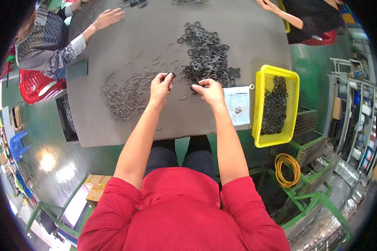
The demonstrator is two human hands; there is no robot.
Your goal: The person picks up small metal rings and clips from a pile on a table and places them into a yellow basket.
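Over the grey table [155, 25], my left hand [159, 88] pinches a small black ring [172, 75] between thumb and fingertips. My right hand [212, 92] is a short way to its right, thumb and fingers closed together at the near edge of a heap of black ring-shaped parts [207, 56]. A dark bit shows at the right fingertips, too small to name. Left of my hands spreads a loose pile of thin, curved dark strips [121, 98], with stray ones scattered toward the heap.
A yellow plastic basket [258, 104] with black rings stands right, beside a pale blue bag [237, 98]. A dark flat block [78, 69] lies near the left edge. Two people sit across, one's hand [109, 19] over the table. A yellow hose coil [287, 170] hangs lower right.
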